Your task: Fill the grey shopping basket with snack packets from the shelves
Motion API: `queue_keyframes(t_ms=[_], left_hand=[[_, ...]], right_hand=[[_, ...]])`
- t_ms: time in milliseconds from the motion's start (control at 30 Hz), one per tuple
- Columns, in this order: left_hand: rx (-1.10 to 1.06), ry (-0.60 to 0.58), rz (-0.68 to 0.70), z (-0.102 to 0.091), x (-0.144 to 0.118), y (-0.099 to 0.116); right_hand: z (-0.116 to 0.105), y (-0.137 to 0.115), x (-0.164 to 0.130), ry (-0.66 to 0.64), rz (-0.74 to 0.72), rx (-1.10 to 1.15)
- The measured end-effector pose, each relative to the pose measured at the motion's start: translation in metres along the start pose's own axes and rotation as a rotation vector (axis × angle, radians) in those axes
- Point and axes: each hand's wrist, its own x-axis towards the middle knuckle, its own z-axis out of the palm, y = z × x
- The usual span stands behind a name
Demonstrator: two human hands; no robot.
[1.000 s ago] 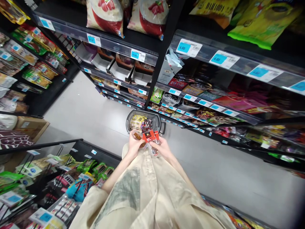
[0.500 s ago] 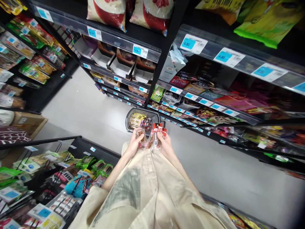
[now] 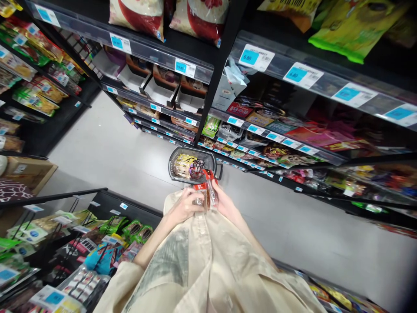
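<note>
Two hands at centre: left hand point(image 3: 185, 206) and right hand point(image 3: 224, 202) both clasp one small bunch of snack packets point(image 3: 206, 191), exact count unclear. One basket point(image 3: 177, 153) on the floor at 12 o'clock, just beyond them. Shelves point(image 3: 195, 71) at 12–3; open floor point(image 3: 107, 148) at 10.

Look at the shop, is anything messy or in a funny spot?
A little. The grey shopping basket sits on the floor by the shelves, with snacks inside. On the shelf above it, a white bag looks crumpled and leans over. Both hands, left hand and right hand, hold small snack packets.
</note>
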Motion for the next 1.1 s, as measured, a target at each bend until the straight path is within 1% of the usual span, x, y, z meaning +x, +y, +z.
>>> queue_keyframes(t_ms=[67, 100, 167, 233, 300, 367, 433, 467, 533, 600, 667, 733, 833, 967, 1033, 1100], left_hand=[[0.063, -0.04, 0.076, 0.004, 0.001, 0.0], [0.076, -0.045, 0.118, 0.006, 0.001, 0.001], [0.027, -0.002, 0.159, 0.009, 0.001, 0.003], [-0.116, 0.082, 0.114, 0.012, 0.0, 0.006], [-0.305, 0.201, -0.027, 0.015, -0.001, 0.009], [-0.477, 0.327, -0.242, 0.017, 0.0, 0.011], [-0.581, 0.422, -0.466, 0.019, 0.004, 0.012], [-0.603, 0.448, -0.552, 0.02, 0.006, 0.012], [-0.616, 0.483, -0.649, 0.021, 0.01, 0.009], [-0.617, 0.524, -0.67, 0.024, 0.011, 0.007], [-0.582, 0.553, -0.638, 0.025, 0.01, 0.005], [-0.487, 0.549, -0.556, 0.026, 0.008, 0.005], [-0.236, 0.513, -0.398, 0.026, 0.005, 0.007], [0.143, 0.476, -0.149, 0.022, 0.004, 0.01], [0.263, 0.432, -0.02, 0.019, 0.005, 0.011], [0.317, 0.371, 0.087, 0.017, 0.007, 0.013]], right_hand=[[0.001, 0.0, -0.001, 0.018, 0.088, 0.163], [0.001, -0.001, -0.002, 0.03, 0.106, 0.217], [0.001, -0.002, -0.004, 0.042, 0.083, 0.24], [0.001, -0.002, -0.007, 0.04, 0.06, 0.231], [0.001, -0.001, -0.009, 0.062, 0.049, 0.218], [0.003, 0.0, -0.01, 0.11, 0.031, 0.192], [0.004, 0.002, -0.01, 0.14, 0.013, 0.165], [0.005, 0.003, -0.01, 0.142, 0.011, 0.151], [0.006, 0.004, -0.01, 0.146, 0.014, 0.129], [0.006, 0.004, -0.012, 0.162, 0.007, 0.111], [0.006, 0.003, -0.015, 0.182, -0.005, 0.109], [0.006, 0.001, -0.02, 0.196, -0.013, 0.118], [0.003, -0.002, -0.027, 0.203, -0.019, 0.131], [0.002, -0.006, -0.035, 0.207, -0.038, 0.126], [0.002, -0.008, -0.037, 0.209, -0.044, 0.123], [0.003, -0.009, -0.038, 0.219, -0.039, 0.135]])
